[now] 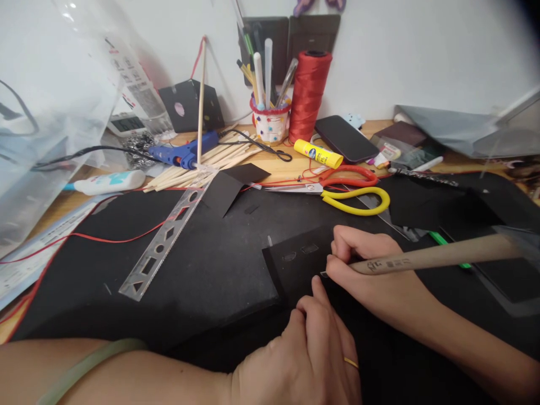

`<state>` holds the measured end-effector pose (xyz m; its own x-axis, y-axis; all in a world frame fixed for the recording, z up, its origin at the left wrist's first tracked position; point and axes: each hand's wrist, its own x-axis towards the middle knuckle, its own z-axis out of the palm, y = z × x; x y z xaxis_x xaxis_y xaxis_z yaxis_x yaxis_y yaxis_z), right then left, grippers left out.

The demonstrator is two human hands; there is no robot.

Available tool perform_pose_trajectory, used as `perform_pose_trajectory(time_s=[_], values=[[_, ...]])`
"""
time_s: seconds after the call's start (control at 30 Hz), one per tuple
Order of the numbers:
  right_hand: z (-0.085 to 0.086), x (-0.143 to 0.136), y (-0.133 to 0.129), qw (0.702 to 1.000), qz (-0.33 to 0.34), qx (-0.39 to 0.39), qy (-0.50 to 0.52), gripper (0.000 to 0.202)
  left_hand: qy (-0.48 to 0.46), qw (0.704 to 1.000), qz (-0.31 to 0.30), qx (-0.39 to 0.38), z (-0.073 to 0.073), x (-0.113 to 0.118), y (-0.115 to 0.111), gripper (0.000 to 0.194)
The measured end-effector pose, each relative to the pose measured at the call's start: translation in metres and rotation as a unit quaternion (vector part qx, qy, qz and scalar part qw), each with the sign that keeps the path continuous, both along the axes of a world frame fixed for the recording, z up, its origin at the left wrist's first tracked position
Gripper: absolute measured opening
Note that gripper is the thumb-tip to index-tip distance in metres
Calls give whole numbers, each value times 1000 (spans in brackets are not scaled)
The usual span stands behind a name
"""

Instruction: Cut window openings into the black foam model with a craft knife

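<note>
My right hand (363,264) grips a long wooden-handled craft knife (442,255), its tip pressed onto a piece of black card (295,264) that has two small shapes marked or cut in it. My left hand (312,349), wearing a ring, lies flat on the near edge of that card, fingertips close to the knife tip. The card rests on a black mat (169,264) that covers the desk.
A clear stencil ruler (164,239) and a red wire (105,239) lie left. Scissors with yellow handles (354,199), red-handled scissors (346,177), a glue stick (318,153), phone (346,139), red thread spool (309,95), pen cup (270,121), blue glue gun (181,153) and wooden sticks (198,169) crowd the back.
</note>
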<state>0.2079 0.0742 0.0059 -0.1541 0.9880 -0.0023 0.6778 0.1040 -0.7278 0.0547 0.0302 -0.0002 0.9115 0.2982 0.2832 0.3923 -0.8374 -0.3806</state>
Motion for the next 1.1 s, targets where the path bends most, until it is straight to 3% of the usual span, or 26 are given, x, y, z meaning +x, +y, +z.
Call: perform_pose_trajectory(time_s=[0.4,0.6,0.73,0.9,1.1], values=[[0,2,0,1000,0,-11,16,25,-24,999,0,21,-2,-2,-1,29],[0,2,1,997,5,-28,65,26,-3,1000,-4,25,4,0,-1,31],[-2,7,5,986,-36,-19,160,28,18,999,7,-32,16,2,-2,30],[2,13,10,943,-83,-33,320,31,-66,992,-26,-107,29,9,-24,27],[21,30,14,939,-87,15,334,29,-25,998,-19,-59,20,14,-53,30]])
